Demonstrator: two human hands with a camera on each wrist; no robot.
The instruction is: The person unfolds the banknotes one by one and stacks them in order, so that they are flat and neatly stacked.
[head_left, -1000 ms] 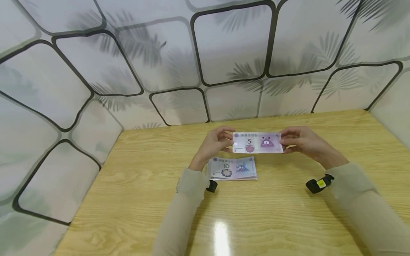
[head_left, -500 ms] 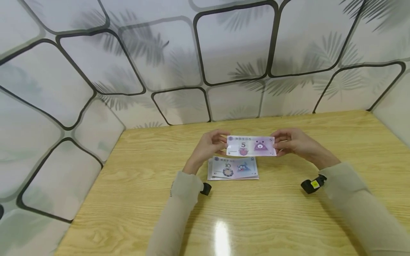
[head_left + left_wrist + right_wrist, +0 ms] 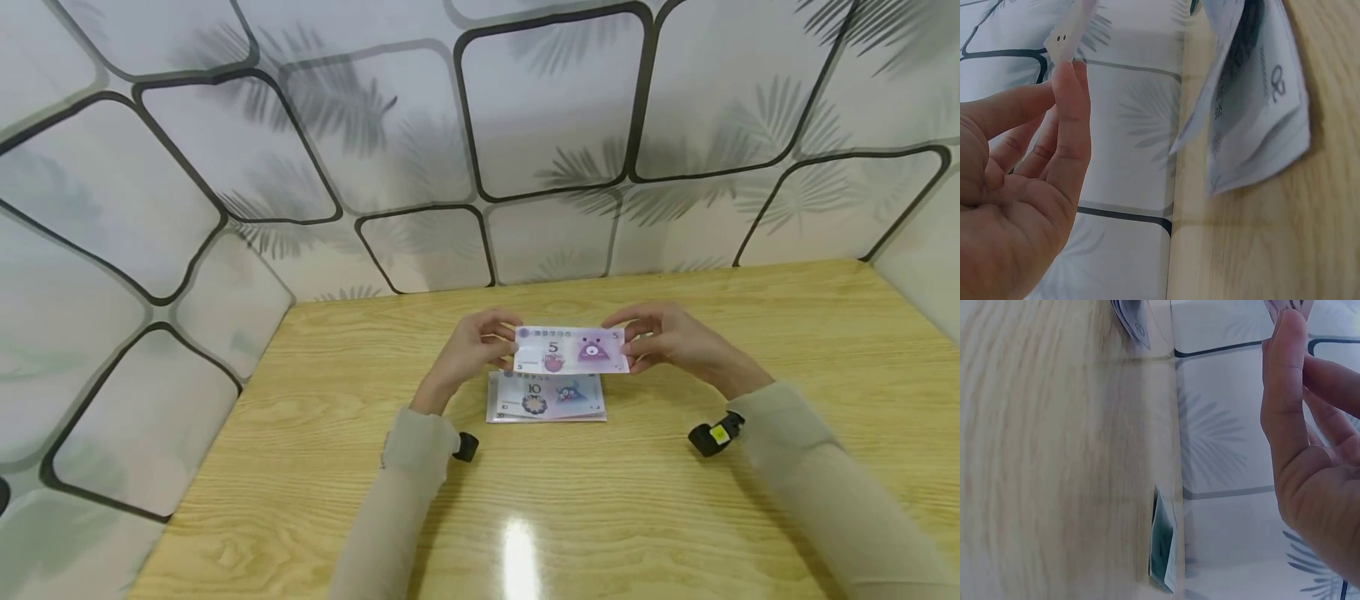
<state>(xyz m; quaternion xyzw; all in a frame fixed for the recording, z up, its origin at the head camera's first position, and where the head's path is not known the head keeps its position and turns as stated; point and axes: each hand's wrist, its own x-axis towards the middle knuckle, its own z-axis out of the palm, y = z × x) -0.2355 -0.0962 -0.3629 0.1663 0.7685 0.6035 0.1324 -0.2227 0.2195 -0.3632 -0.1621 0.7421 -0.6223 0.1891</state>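
In the head view a purple play banknote (image 3: 572, 350) marked 5 is stretched level between both hands, above the table. My left hand (image 3: 463, 357) pinches its left end with thumb and fingers. At its right end, my right hand (image 3: 686, 346) pinches it the same way. Just below and nearer me lies a small stack of play banknotes (image 3: 551, 400), a 10 on top, its upper edge covered by the held note. In the left wrist view the stack's notes (image 3: 1266, 112) bend apart, one showing a 20.
The wooden table (image 3: 322, 483) meets a patterned wall covering (image 3: 420, 125) at the back and left. A folded green paper (image 3: 1163, 547) stands near the table's back edge in the right wrist view. Black wrist cameras (image 3: 716, 433) hang under the cuffs.
Both hands have carried the 5 banknote left and a little toward me, so it now overlaps the stack's upper edge in the head view. The stack stays put on the table.
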